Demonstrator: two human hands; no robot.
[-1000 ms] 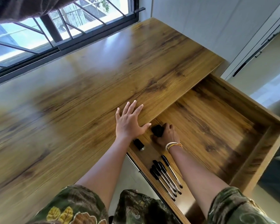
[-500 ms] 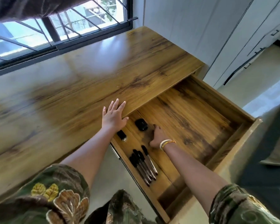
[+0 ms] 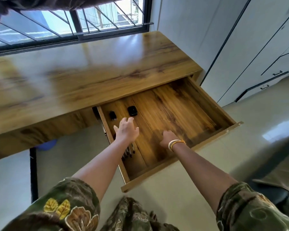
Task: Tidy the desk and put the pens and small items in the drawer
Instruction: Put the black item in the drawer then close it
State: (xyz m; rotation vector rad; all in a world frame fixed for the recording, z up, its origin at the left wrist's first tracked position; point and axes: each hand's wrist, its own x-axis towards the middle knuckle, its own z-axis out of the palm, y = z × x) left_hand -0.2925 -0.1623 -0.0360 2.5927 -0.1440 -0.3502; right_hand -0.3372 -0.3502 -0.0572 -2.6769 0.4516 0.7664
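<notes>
Worktop (image 3: 93, 67) bare; pens (image 3: 128, 151) and two small black items (image 3: 132, 111) lie at the drawer's (image 3: 212, 104) left end; left hand (image 3: 126, 131) spread, grasping nothing; right hand (image 3: 168, 137) unclear; closing the drawer seems left.

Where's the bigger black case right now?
In the head view, the bigger black case lies on the floor of the open drawer, at its back left, right of the smaller black item and beyond the left hand.

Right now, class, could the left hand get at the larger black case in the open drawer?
Probably yes. The left hand hovers open just short of the larger black case, and nothing lies between them in the open drawer.
</notes>
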